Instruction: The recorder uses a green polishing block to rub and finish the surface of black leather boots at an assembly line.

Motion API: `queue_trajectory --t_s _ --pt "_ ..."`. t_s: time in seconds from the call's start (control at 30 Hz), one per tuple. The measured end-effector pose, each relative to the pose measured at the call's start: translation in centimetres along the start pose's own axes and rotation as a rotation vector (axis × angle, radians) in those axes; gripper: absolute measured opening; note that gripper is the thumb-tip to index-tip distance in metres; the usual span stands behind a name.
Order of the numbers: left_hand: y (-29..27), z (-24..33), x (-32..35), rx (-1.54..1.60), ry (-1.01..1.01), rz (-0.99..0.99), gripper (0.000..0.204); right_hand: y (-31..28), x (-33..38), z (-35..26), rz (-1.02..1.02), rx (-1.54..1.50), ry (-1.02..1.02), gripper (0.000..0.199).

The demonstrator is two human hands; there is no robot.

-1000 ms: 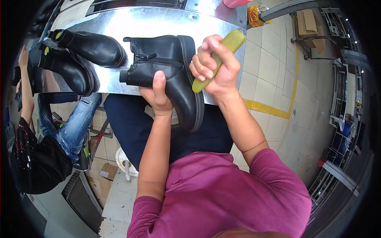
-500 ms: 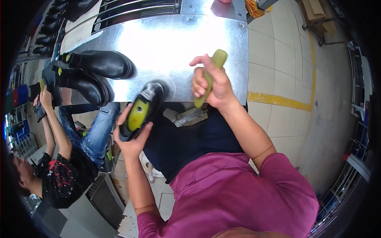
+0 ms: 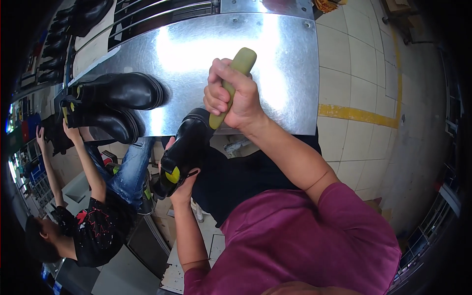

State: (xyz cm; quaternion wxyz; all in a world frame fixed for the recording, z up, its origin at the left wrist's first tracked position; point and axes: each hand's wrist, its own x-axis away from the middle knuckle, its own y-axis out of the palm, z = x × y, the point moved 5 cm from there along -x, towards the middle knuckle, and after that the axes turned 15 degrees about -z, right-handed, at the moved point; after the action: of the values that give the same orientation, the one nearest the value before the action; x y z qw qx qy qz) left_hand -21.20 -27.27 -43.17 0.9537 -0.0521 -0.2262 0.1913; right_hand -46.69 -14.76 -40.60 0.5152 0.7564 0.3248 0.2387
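A shiny metal bench (image 3: 196, 54) is standing in a workroom with a pale tiled floor (image 3: 364, 78) that has a yellow line (image 3: 359, 114) running across it. The person in the purple shirt (image 3: 295, 241) is sitting at the near edge of the bench and is holding a black boot (image 3: 184, 147) just off that edge, above the lap. The left hand (image 3: 183, 182) is cupping the boot from below, with its fingers wrapped around the end that has the yellow patch (image 3: 172, 175), so the boot is staying tilted and steady. The right hand (image 3: 233, 96) is making a tight fist around a yellow-green handle (image 3: 231, 83), which is likely some tool. The handle is standing nearly upright over the near edge of the bench, and its low end is touching the top of the boot, or is very close to it; I cannot tell which. The fist looks tight, maybe so the tool can press hard. Two more black boots (image 3: 115, 101) are lying on their sides at the left end of the bench. Another person in a black shirt (image 3: 91, 228) is sitting to the left of the bench, with one hand (image 3: 73, 132) reaching up to those boots. More dark boots (image 3: 73, 24) are lined up on a rack beyond the far left corner of the bench.
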Motion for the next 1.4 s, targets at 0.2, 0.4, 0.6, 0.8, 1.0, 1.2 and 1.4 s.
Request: queue_trajectory --t_s 0.2,0.4,0.6,0.8,1.0,1.2,1.4 --pt "0.7 2.5 -0.8 -0.025 0.302 -0.061 0.096 0.5 -1.5 0.5 0.009 0.066 0.043 0.031" --pt "0.8 4.8 -1.5 -0.149 0.490 -0.133 0.079 -0.1 -2.4 0.5 0.013 0.026 0.125 0.031" --pt "1.0 5.6 -2.0 -0.279 0.541 -0.153 0.076 2.3 -3.2 0.6 0.120 0.298 0.117 0.020" --pt "1.2 7.6 -2.3 -0.316 0.397 -0.193 0.070 0.9 -3.9 3.0 -0.011 0.501 0.439 0.028" --pt "5.6 13.7 -5.3 -0.528 0.649 -0.511 0.054 -2.9 2.1 -6.3 0.141 0.208 0.124 0.023" --pt "8.0 17.5 -6.2 -0.874 0.498 -0.427 0.048 -4.5 6.8 -11.0 0.169 0.251 -0.133 0.026" --pt "8.1 14.0 -6.3 -0.726 0.543 -0.366 0.031 -4.6 7.4 -10.1 0.151 0.115 -0.174 0.027"
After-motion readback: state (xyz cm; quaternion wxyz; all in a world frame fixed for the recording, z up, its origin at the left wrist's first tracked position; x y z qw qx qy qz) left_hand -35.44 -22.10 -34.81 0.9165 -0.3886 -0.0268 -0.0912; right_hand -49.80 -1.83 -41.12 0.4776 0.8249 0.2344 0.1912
